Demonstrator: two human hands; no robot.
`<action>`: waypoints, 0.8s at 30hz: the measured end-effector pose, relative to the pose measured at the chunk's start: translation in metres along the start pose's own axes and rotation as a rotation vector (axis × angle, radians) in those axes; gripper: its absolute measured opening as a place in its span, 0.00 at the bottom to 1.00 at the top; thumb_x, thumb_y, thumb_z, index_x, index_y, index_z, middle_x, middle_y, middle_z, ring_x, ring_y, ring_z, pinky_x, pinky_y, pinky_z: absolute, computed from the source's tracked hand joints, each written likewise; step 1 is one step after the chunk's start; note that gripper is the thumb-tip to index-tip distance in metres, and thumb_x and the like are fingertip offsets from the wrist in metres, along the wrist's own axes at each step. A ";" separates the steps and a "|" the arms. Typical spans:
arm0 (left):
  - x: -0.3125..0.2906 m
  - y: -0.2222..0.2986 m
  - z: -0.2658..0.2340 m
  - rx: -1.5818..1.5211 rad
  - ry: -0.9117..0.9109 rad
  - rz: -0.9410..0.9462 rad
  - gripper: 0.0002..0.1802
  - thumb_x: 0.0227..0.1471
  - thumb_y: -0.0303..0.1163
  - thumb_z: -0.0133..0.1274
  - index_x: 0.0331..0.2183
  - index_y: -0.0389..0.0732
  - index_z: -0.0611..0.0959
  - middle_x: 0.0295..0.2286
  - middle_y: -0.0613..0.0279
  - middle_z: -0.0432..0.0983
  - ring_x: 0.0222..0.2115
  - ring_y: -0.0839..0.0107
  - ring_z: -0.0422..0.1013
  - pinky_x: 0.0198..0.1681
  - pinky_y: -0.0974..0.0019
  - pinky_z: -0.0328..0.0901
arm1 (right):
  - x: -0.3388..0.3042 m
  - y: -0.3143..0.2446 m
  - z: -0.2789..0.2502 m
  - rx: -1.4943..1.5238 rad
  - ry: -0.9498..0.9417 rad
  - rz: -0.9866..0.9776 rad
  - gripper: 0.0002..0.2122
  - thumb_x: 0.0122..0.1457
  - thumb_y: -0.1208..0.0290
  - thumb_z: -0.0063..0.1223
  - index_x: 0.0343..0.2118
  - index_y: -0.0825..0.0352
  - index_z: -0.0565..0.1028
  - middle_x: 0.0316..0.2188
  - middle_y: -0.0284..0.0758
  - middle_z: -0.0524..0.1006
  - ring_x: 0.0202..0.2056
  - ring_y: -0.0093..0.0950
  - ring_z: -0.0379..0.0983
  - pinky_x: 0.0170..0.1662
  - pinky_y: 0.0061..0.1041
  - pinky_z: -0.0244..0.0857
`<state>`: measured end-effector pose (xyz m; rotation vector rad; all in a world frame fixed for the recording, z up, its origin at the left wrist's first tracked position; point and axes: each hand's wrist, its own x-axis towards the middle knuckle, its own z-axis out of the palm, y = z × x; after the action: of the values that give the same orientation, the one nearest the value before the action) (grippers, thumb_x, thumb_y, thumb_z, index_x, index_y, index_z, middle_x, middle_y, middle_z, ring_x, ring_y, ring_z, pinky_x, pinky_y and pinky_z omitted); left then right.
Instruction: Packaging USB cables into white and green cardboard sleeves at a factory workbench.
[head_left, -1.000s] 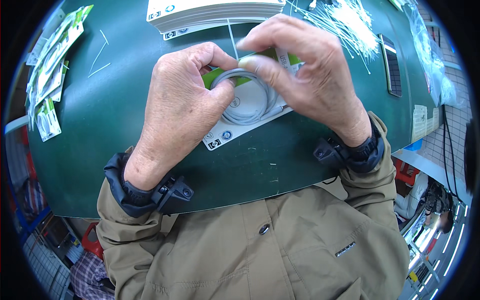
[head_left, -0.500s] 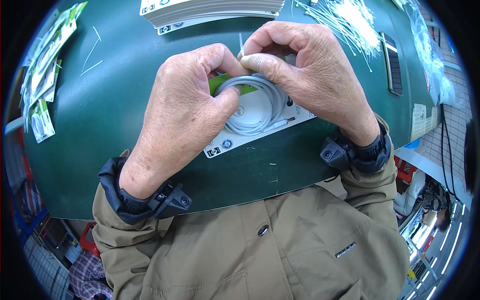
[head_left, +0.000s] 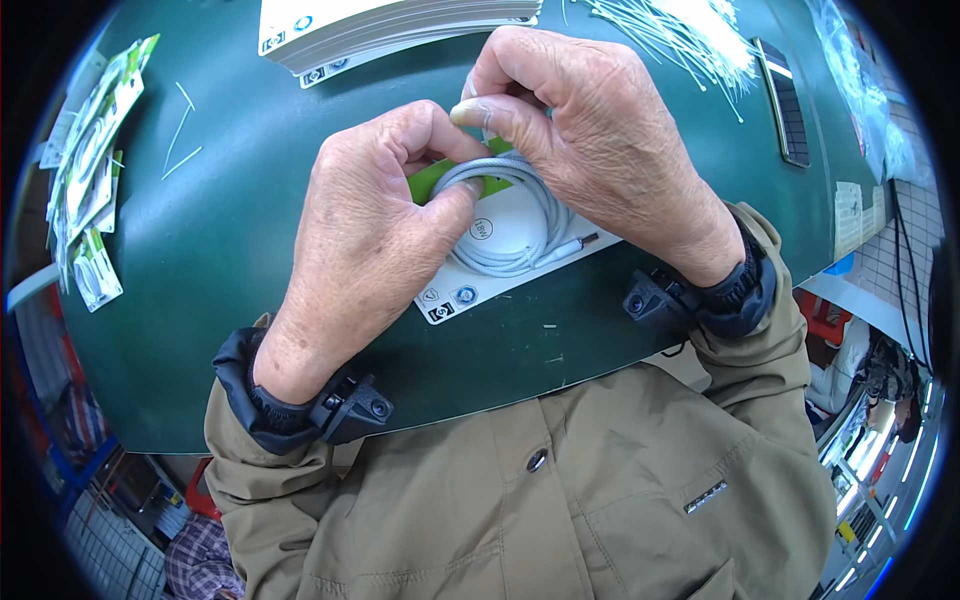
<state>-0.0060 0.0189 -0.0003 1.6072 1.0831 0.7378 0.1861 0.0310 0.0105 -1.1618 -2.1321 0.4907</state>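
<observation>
A coiled light-grey braided charging cable [head_left: 549, 232] lies on a white and green display card [head_left: 462, 299] in front of me. My left hand [head_left: 375, 215] pinches the coil's left side, its thumb on the cable and its index finger reaching to the card's green upper part. Just above the coil, my right hand [head_left: 585, 125] is closed, thumb and index finger pressed together on a thin white cable tie [head_left: 487, 135]. Only a short piece of the tie shows below those fingertips. The cable's metal plug points to the right, beneath my right hand.
A stack of white cards [head_left: 400, 35] stands at the back. Loose white cable ties [head_left: 690, 40] are heaped at the far right, near a phone [head_left: 785, 105] and clear plastic bags [head_left: 860, 90]. Carded cables [head_left: 95, 170] pile up at left, with stray ties [head_left: 180, 135] beside them.
My right hand has shifted up and left, away from the coil. The tie end that stuck up above its fingers no longer shows there. My left hand keeps its hold.
</observation>
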 end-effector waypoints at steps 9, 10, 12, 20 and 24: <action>0.001 -0.006 0.002 -0.040 -0.019 0.043 0.05 0.46 0.18 0.55 0.31 0.29 0.81 0.27 0.54 0.80 0.31 0.72 0.78 0.38 0.67 0.74 | -0.002 0.007 0.012 -0.054 0.124 -0.120 0.03 0.61 0.73 0.57 0.32 0.65 0.74 0.22 0.39 0.76 0.27 0.39 0.78 0.30 0.36 0.70; 0.001 -0.006 0.002 -0.035 -0.020 0.043 0.05 0.47 0.18 0.55 0.30 0.29 0.80 0.27 0.54 0.80 0.31 0.72 0.79 0.38 0.68 0.74 | -0.001 0.007 0.012 -0.067 0.118 -0.121 0.04 0.61 0.73 0.57 0.32 0.65 0.74 0.22 0.39 0.76 0.27 0.38 0.78 0.29 0.36 0.70; 0.001 -0.006 0.002 -0.030 -0.019 0.044 0.05 0.47 0.18 0.55 0.30 0.29 0.80 0.27 0.55 0.80 0.32 0.72 0.79 0.38 0.68 0.74 | -0.001 0.007 0.012 -0.092 0.106 -0.123 0.04 0.61 0.73 0.57 0.31 0.64 0.73 0.22 0.38 0.76 0.27 0.37 0.78 0.29 0.35 0.70; 0.000 -0.001 0.003 -0.057 -0.022 0.006 0.04 0.47 0.18 0.54 0.30 0.29 0.80 0.27 0.55 0.80 0.31 0.73 0.78 0.37 0.69 0.74 | 0.001 -0.008 -0.004 0.104 0.087 -0.070 0.07 0.64 0.73 0.56 0.33 0.68 0.71 0.25 0.42 0.75 0.26 0.44 0.76 0.26 0.36 0.69; 0.000 0.001 0.004 -0.058 -0.023 0.010 0.04 0.47 0.18 0.55 0.29 0.30 0.80 0.27 0.55 0.80 0.31 0.73 0.78 0.37 0.69 0.73 | 0.002 -0.009 -0.004 0.123 0.094 -0.054 0.07 0.63 0.74 0.57 0.32 0.67 0.70 0.24 0.42 0.74 0.26 0.45 0.76 0.26 0.36 0.68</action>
<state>-0.0029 0.0172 -0.0008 1.5694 1.0285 0.7491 0.1828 0.0277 0.0189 -1.0361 -2.0184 0.5245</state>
